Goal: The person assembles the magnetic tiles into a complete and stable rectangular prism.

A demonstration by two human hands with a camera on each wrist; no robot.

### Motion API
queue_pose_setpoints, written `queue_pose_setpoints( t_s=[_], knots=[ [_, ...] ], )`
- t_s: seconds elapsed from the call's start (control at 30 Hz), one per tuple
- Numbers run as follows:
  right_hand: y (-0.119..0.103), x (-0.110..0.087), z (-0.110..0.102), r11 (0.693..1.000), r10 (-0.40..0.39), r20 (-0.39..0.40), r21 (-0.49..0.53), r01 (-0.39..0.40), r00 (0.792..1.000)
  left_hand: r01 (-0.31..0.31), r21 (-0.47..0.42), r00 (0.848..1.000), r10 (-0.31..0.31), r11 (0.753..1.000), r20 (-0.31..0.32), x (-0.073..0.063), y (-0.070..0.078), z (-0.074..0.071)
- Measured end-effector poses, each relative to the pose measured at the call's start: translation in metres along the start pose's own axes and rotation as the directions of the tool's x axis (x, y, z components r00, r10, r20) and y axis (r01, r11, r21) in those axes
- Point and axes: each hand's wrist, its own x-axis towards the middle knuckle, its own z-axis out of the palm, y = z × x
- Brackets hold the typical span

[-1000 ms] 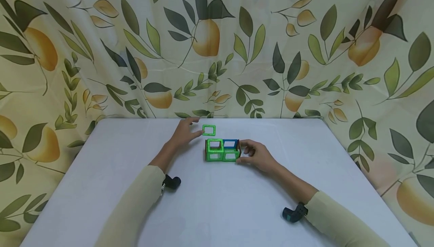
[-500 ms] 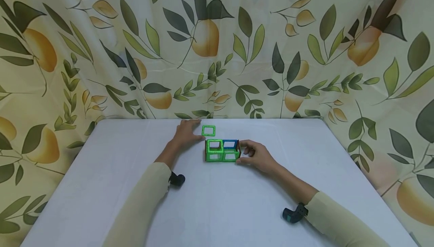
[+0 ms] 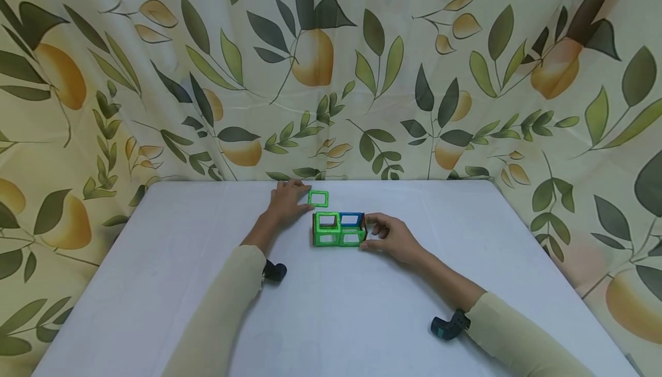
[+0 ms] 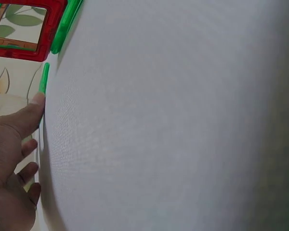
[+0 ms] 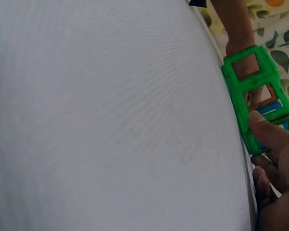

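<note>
A small box of magnetic tiles (image 3: 339, 238) stands on the white table, with green frames in front, a blue one behind and red ones at its ends. My right hand (image 3: 395, 240) grips its right end, thumb at the front and fingers round the side. Just behind the box a loose green square magnetic tile (image 3: 318, 198) lies flat. At this tile's left side is my left hand (image 3: 285, 200), thumb at the near corner and index finger at the far corner. In the left wrist view the thumb (image 4: 31, 114) touches the tile's edge; the index fingertip is hidden there.
The white cloth-covered table (image 3: 331, 319) ends at its back edge close behind the loose tile. A curtain (image 3: 331, 118) printed with fruit and leaves hangs beyond. Dark wrist cameras (image 3: 451, 325) are strapped to both forearms.
My left hand has shifted slightly to the right and closed in on the loose green tile, thumb now at its near corner. My right hand and the box have stayed put.
</note>
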Motion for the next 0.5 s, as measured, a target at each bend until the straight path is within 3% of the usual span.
queue_pose_setpoints(
  t_s=[0.23, 0.5],
  knots=[
    [-0.0006, 0.0004, 0.0008, 1.0, -0.007, -0.001, 0.0, 0.007, 1.0, 0.003, -0.01, 1.0, -0.003, 1.0, -0.029, -0.0022, 0.0005, 0.0003],
    [-0.0023, -0.0001, 0.0006, 1.0, -0.014, -0.003, -0.006, 0.014, 1.0, 0.038, -0.115, 0.997, -0.045, 0.993, -0.058, -0.0057, 0.0029, -0.0025]
  ],
)
